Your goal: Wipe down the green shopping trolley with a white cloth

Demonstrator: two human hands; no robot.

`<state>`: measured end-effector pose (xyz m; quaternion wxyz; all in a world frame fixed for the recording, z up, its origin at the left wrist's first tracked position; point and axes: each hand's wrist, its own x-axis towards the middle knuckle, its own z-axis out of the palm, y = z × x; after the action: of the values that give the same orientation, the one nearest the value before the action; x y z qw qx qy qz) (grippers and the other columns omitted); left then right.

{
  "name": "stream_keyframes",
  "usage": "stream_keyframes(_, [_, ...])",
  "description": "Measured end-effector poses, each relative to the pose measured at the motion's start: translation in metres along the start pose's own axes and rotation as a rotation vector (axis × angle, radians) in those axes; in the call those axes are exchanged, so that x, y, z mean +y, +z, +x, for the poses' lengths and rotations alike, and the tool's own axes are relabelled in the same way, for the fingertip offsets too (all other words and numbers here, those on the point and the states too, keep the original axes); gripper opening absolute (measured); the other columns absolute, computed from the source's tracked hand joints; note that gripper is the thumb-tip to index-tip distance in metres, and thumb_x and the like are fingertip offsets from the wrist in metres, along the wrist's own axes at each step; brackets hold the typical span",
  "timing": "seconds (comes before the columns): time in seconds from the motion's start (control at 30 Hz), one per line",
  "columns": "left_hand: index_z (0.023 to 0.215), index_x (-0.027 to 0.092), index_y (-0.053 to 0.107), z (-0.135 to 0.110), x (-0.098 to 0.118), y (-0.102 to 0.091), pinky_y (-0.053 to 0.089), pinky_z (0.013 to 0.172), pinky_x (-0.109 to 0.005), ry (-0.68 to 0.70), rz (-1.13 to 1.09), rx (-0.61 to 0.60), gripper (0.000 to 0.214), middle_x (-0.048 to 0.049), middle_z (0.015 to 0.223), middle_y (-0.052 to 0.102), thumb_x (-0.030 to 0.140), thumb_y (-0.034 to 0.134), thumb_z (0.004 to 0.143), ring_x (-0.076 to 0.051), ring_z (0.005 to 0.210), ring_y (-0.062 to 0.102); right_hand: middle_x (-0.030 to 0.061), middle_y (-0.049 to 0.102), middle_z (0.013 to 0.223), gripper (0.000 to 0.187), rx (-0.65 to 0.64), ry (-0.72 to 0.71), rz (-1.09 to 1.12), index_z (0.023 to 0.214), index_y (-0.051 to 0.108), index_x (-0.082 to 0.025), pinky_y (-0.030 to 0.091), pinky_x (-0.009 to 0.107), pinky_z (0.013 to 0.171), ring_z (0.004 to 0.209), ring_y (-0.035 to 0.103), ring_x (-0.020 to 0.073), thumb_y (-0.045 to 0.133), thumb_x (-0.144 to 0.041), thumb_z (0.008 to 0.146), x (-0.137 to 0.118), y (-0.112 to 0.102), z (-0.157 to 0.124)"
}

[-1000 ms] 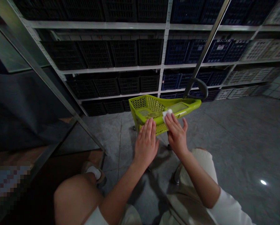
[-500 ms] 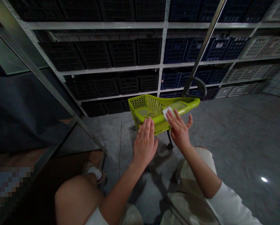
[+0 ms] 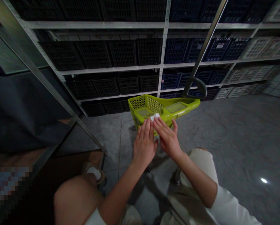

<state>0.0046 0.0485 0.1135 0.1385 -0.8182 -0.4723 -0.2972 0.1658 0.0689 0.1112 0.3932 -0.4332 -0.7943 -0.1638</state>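
Observation:
A small lime-green toy shopping cart (image 3: 145, 101) stands in front of me, with a mesh basket and a long tapering handle end. My left hand (image 3: 144, 144) rests with straight fingers against the near rim of the basket. Close beside it, my right hand (image 3: 167, 136) presses a small white wipe (image 3: 155, 116) on that same rim, the fingertips over it. Both hands' fingertips are nearly touching. The lower part of the cart is mostly hidden behind my hands.
Shelves (image 3: 112, 69) of black, blue and white crates run across the back. A metal pole with a grey loop (image 3: 199, 86) rises behind the cart. A slanted metal frame (image 3: 60, 100) and dark cloth (image 3: 20, 115) stand at left. Grey tiled floor (image 3: 236, 131) lies to the right.
My right hand has slid left along the cart with the wipe, from beside the handle panel to the basket rim near my left hand. The left hand has stayed in place.

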Motion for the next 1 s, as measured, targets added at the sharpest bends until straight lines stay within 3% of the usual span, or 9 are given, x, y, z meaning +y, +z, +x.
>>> stream_keyframes(0.1, [0.155,0.005,0.02,0.0,-0.001,-0.001,0.034,0.12,-0.05,0.003,0.007,-0.003,0.076,-0.022,0.161,0.031,0.022,0.057,0.091,-0.033,0.152,0.025,0.0068,0.053,0.149,0.069,0.002,-0.023,-0.011,0.154,0.035,-0.027,0.001,0.052,0.124,0.142,0.046,0.02,0.039,-0.007,0.088,0.0,0.0,0.0])
stream_keyframes(0.23, [0.155,0.003,0.018,-0.001,-0.001,-0.002,0.034,0.12,-0.05,0.015,0.008,-0.006,0.077,-0.0233,0.161,0.031,0.023,0.057,0.092,-0.032,0.153,0.023,0.0043,0.059,0.144,0.072,0.158,0.17,-0.08,0.151,0.041,-0.031,0.001,0.058,0.122,0.141,0.047,0.0233,0.039,-0.005,0.084,0.008,0.001,0.001])
stream_keyframes(0.3, [0.155,0.003,0.018,-0.001,-0.001,-0.001,0.034,0.12,-0.05,0.011,0.004,-0.005,0.077,-0.0233,0.161,0.032,0.024,0.057,0.092,-0.032,0.153,0.023,0.0067,0.056,0.147,0.072,0.099,0.112,-0.051,0.153,0.038,-0.027,0.009,0.054,0.123,0.143,0.044,0.0228,0.039,-0.006,0.084,0.006,0.001,0.002])
stream_keyframes(0.37, [0.156,0.005,0.019,-0.001,-0.001,-0.001,0.035,0.12,-0.051,0.001,0.001,-0.004,0.076,-0.0224,0.161,0.032,0.023,0.057,0.092,-0.032,0.153,0.024,0.0089,0.052,0.151,0.07,-0.017,-0.04,0.003,0.154,0.036,-0.022,0.017,0.047,0.122,0.145,0.042,0.0208,0.039,-0.008,0.085,0.006,0.0,0.002])
stream_keyframes(0.43, [0.155,0.005,0.019,-0.001,-0.001,-0.001,0.035,0.12,-0.051,-0.004,-0.001,-0.006,0.076,-0.0219,0.161,0.032,0.022,0.057,0.091,-0.032,0.152,0.024,0.0079,0.051,0.151,0.068,-0.062,-0.123,0.019,0.153,0.037,-0.023,0.018,0.046,0.122,0.144,0.043,0.0197,0.039,-0.008,0.087,0.011,-0.002,0.002])
stream_keyframes(0.6, [0.155,0.004,0.018,0.0,-0.001,-0.001,0.034,0.12,-0.051,0.006,-0.003,-0.011,0.076,-0.0224,0.162,0.031,0.023,0.056,0.092,-0.033,0.152,0.024,0.0053,0.058,0.145,0.069,0.148,0.098,-0.05,0.151,0.042,-0.029,0.01,0.053,0.123,0.14,0.048,0.0216,0.039,-0.007,0.086,0.015,0.002,0.001])
stream_keyframes(0.77, [0.156,0.005,0.019,-0.001,-0.003,-0.001,0.033,0.12,-0.051,-0.001,0.017,0.002,0.076,-0.0223,0.161,0.032,0.023,0.056,0.092,-0.033,0.152,0.025,0.0064,0.052,0.151,0.07,0.006,-0.044,0.022,0.153,0.038,-0.025,0.012,0.049,0.124,0.143,0.044,0.0195,0.039,-0.007,0.085,0.004,0.007,0.0])
stream_keyframes(0.93, [0.155,0.003,0.018,-0.001,-0.002,-0.001,0.033,0.12,-0.051,0.008,0.017,-0.004,0.076,-0.0227,0.162,0.029,0.024,0.056,0.093,-0.033,0.152,0.024,0.0045,0.058,0.145,0.07,0.191,0.138,-0.051,0.15,0.043,-0.029,0.011,0.054,0.122,0.141,0.047,0.0212,0.038,-0.005,0.084,0.011,0.006,0.0])
stream_keyframes(1.0, [0.156,0.005,0.017,-0.001,-0.001,-0.001,0.034,0.12,-0.052,0.006,0.009,0.003,0.076,-0.0222,0.162,0.031,0.024,0.055,0.093,-0.033,0.152,0.025,0.0068,0.055,0.147,0.07,0.146,0.09,-0.024,0.152,0.04,-0.026,0.016,0.051,0.122,0.143,0.044,0.0209,0.038,-0.006,0.085,0.007,0.008,-0.001])
